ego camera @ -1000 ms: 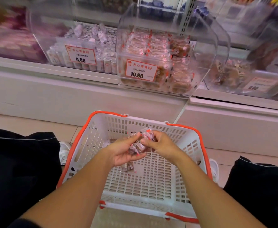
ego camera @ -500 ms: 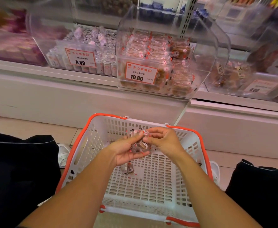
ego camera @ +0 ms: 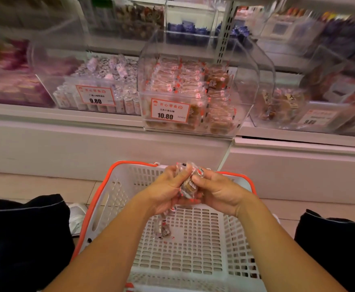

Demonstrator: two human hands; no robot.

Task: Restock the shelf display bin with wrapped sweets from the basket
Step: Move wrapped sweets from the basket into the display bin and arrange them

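Observation:
A white plastic basket point(ego camera: 107, 199) with an orange rim stands on the floor between my knees. Both hands meet above its far half. My left hand point(ego camera: 164, 192) and my right hand point(ego camera: 218, 192) together clasp a bunch of wrapped sweets point(ego camera: 189, 184) in clear wrappers with red print. One more wrapped sweet point(ego camera: 164, 229) lies on the basket floor below my left wrist. Straight ahead on the shelf sits the clear display bin point(ego camera: 243, 87), filled with the same sweets behind a 10.80 price tag point(ego camera: 169, 110).
A neighbouring clear bin point(ego camera: 46, 68) with a 9.80 tag holds pale wrapped rolls at the left. Another bin point(ego camera: 311, 110) with brown sweets sits at the right. The white shelf base point(ego camera: 88, 148) runs across behind the basket. My dark trouser knees flank the basket.
My two hands have drawn closer together around the bunch of sweets and lifted it slightly toward the basket's far rim. The loose sweet on the basket floor has stayed put.

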